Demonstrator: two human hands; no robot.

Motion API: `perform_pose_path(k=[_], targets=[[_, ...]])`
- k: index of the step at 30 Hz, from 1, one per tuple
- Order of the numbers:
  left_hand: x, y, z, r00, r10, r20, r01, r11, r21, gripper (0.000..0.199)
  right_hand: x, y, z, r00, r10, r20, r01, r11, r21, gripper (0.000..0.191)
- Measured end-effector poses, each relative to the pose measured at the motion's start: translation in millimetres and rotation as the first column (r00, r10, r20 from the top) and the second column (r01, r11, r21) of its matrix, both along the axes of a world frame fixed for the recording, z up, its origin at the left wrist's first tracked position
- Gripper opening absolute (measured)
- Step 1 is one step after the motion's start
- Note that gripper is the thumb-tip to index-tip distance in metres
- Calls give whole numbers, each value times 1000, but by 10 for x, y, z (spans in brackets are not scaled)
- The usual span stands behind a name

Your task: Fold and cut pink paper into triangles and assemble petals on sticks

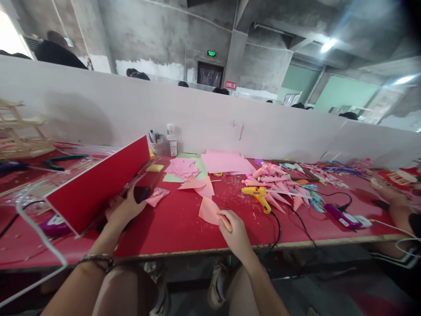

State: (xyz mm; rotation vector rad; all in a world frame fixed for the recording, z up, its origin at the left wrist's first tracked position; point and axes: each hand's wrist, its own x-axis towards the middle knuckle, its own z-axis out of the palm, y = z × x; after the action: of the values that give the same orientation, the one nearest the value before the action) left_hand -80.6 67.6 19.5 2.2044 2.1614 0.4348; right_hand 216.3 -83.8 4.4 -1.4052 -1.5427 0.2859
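My right hand (235, 232) is closed round a short wooden stick (225, 223), which has a rounded end. The stick's far end rests on a curved piece of pink paper (208, 211) on the red table. Behind that lie more pink paper pieces (204, 186). My left hand (126, 210) is beside an upright red panel (101, 184), with its fingers bent round a black, phone-like object (142, 194); some fingertips are hidden. A small clear bag with pink bits (158, 197) lies just right of this hand.
A yellow glue gun (258, 196) lies right of my right hand, by a heap of pink paper cones (276, 177). Pink sheets (226, 161) lie at the back, near a bottle (172, 141). Another person's arm (393, 199) reaches in at right. A white partition (197, 118) stands behind.
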Motion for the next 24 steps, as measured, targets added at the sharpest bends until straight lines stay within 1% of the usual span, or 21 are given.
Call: perform_pose_path(k=[2,3,5,7,8,9,10,11,12,13,14,15,16,17,18,19,20,22,24], targets=[[25,5,21,994,108,-14,-107,994,26,75,-14,35,-3,1000,-10,12,10,1000,0,25],[38,0,30,991,130,-18,-129,991,33,74,-28,46,-7,1000,-14,14,14,1000,-3,24],[84,-38,49,993,114,-22,-113,992,52,70,-74,57,-11,1000,-9,10,9,1000,-9,24],[182,-139,69,997,71,-22,-68,991,117,63,-142,58,4,1000,14,-13,-14,1000,-11,23],[257,-219,79,999,26,-27,-21,985,169,61,-181,57,22,999,37,-34,-37,999,-13,22],[346,-317,86,994,-106,-4,103,961,258,59,-221,55,45,996,67,-65,-68,998,-15,21],[446,-429,90,962,-271,43,248,925,289,55,-260,53,73,989,102,-108,-105,994,-22,19],[549,-548,91,889,-440,126,394,876,277,49,-297,50,102,976,141,-168,-149,988,-33,17],[650,-663,88,780,-577,243,532,815,228,43,-331,48,129,953,183,-243,-200,979,-48,16],[740,-767,82,668,-645,371,627,756,186,38,-360,46,152,919,220,-327,-253,965,-63,15],[814,-851,74,579,-653,488,681,716,151,33,-384,45,167,878,248,-410,-303,950,-75,14],[869,-910,69,523,-621,583,701,703,119,26,-403,45,173,834,269,-482,-348,934,-82,13],[901,-943,66,501,-583,639,692,714,109,21,-415,45,171,797,280,-535,-380,921,-83,12],[914,-952,68,497,-555,667,680,727,98,19,-420,47,161,775,283,-565,-392,916,-79,12],[909,-942,75,506,-536,676,662,744,94,18,-419,51,143,776,275,-568,-380,922,-73,12],[890,-917,88,521,-529,670,646,757,95,18,-410,57,119,800,256,-543,-345,936,-66,14],[861,-883,103,538,-529,656,635,766,96,19,-393,64,91,842,225,-491,-290,955,-59,16],[786,-801,131,573,-525,629,615,783,93,22,-344,83,21,937,137,-320,-158,987,-40,24],[703,-711,143,616,-509,601,589,805,78,26,-284,105,-63,992,48,-120,-51,998,-23,31]])
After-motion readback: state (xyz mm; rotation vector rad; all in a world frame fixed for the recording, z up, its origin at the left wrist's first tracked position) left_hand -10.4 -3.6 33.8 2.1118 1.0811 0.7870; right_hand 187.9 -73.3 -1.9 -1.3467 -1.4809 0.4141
